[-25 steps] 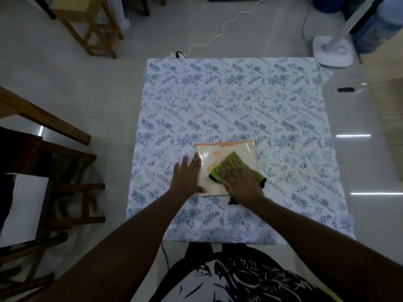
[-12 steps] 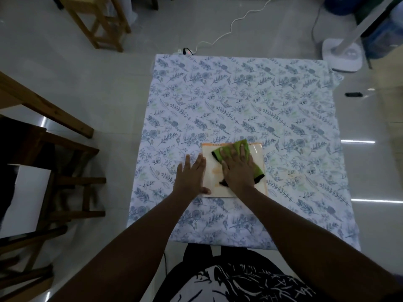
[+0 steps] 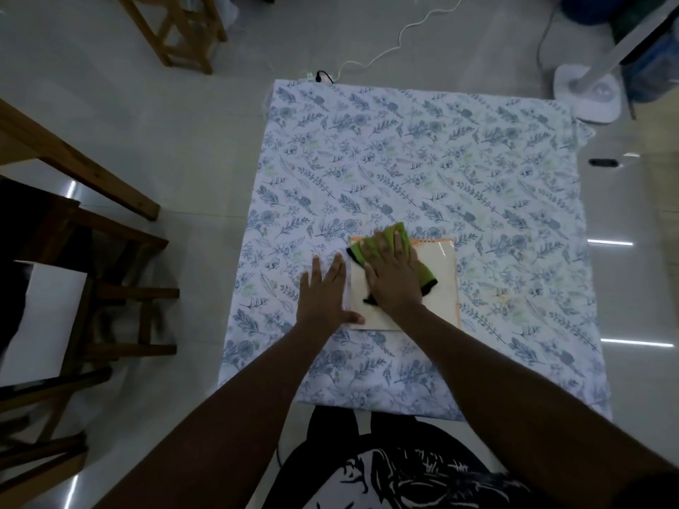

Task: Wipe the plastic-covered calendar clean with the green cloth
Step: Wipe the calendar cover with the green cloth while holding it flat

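Note:
A cream calendar (image 3: pixel 439 277) under glossy plastic, with an orange spiral edge at its far side, lies on the floral sheet (image 3: pixel 422 159). My right hand (image 3: pixel 391 275) presses flat on the green cloth (image 3: pixel 389 236) with black trim, at the calendar's far left corner; the cloth's tip reaches past the far edge. My left hand (image 3: pixel 325 292) lies flat with fingers spread on the sheet against the calendar's left edge, thumb at its near left corner. The right hand hides the calendar's left middle.
The floral sheet covers a low square surface on a shiny tiled floor. Wooden stools (image 3: pixel 176 31) and chair frames (image 3: pixel 121 273) stand to the left. A white fan base (image 3: pixel 584 97) sits at far right, a power strip with cable (image 3: pixel 319 77) at the far edge, a small black object (image 3: pixel 602 162) right.
My right hand has slid the green cloth from the calendar's middle towards its far left corner. The orange smear seen earlier on the plastic no longer shows. My left hand stayed beside the left edge.

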The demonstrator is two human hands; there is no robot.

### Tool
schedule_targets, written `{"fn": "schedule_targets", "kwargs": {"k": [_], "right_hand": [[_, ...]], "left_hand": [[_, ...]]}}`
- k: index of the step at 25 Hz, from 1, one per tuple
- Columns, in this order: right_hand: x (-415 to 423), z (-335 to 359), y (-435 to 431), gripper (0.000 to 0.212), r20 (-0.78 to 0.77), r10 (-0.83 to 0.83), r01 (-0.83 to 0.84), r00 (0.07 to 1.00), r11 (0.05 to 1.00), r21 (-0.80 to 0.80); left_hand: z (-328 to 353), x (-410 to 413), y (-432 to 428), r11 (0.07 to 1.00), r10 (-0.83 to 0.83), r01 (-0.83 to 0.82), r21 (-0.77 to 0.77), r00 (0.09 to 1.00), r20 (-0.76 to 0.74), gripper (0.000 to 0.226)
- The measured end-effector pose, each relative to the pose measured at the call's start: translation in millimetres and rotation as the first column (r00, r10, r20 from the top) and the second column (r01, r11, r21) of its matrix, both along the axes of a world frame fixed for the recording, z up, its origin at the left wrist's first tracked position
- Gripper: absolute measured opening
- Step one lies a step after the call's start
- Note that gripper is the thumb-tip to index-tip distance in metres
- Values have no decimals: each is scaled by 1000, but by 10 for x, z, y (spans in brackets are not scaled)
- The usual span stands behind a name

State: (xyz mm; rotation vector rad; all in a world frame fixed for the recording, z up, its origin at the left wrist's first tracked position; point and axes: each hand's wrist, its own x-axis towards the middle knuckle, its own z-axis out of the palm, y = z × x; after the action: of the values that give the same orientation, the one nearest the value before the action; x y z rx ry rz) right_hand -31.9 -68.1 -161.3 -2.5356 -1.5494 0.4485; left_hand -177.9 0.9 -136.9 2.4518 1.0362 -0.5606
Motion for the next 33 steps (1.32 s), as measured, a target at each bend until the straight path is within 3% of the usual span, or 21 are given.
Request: {"fn": "schedule_targets", "kwargs": {"k": [2,6,8,11,13,16,18,19,21,23,25,27,29,30,33], "right_hand": [[-56,12,74,50,-8,-61,61,998,998,6],[-70,8,-742,50,70,217,-218,974,976,-1],[83,0,-662,49,60,259,-260,964,966,-1],[47,36,-126,51,5,-15,15,1000,1000,-2],[-28,44,-129,52,-17,-44,44,999,999,0],[48,-10,-821,51,89,358,-356,930,934,-33],[417,-63,-997,50,113,436,-434,893,900,-39],[559,-49,-940,51,121,349,-343,929,937,-70],[677,-38,-715,54,83,-10,15,996,998,-68],[482,0,-544,54,40,-242,244,969,968,-57],[117,-47,-709,54,68,-161,164,985,985,-49],[9,-27,-1054,54,39,135,-133,990,989,-67],[275,-54,-1099,53,56,278,-277,959,960,-31],[393,-48,-1007,52,87,223,-221,971,975,-41],[498,2,-575,51,18,-229,229,973,973,-35]], "left_hand": [[8,-1,9,1000,6,-6,-4,1000,10,130],[4,-29,-12,1000,-18,18,-11,1000,8,126],[29,-15,9,1000,-7,7,-20,1000,13,125],[15,-35,-14,1000,3,-3,-20,1000,25,125],[36,-15,-3,999,1,-1,-32,1000,15,125],[59,-13,-25,1000,8,-9,-28,1000,-2,126],[101,42,-13,999,8,-10,-41,999,-35,128],[122,61,-25,999,-3,1,-32,999,-37,129],[161,74,-51,999,-44,44,1,999,-21,129],[187,106,-5,994,-111,111,-1,993,-35,125],[180,120,4,990,-141,142,5,988,-64,122],[191,141,-7,989,-148,148,0,986,-78,122],[199,166,-4,988,-152,154,17,985,-83,123],[213,176,-14,986,-162,164,15,982,-93,123],[227,168,-18,989,-146,147,13,985,-89,123]]}}
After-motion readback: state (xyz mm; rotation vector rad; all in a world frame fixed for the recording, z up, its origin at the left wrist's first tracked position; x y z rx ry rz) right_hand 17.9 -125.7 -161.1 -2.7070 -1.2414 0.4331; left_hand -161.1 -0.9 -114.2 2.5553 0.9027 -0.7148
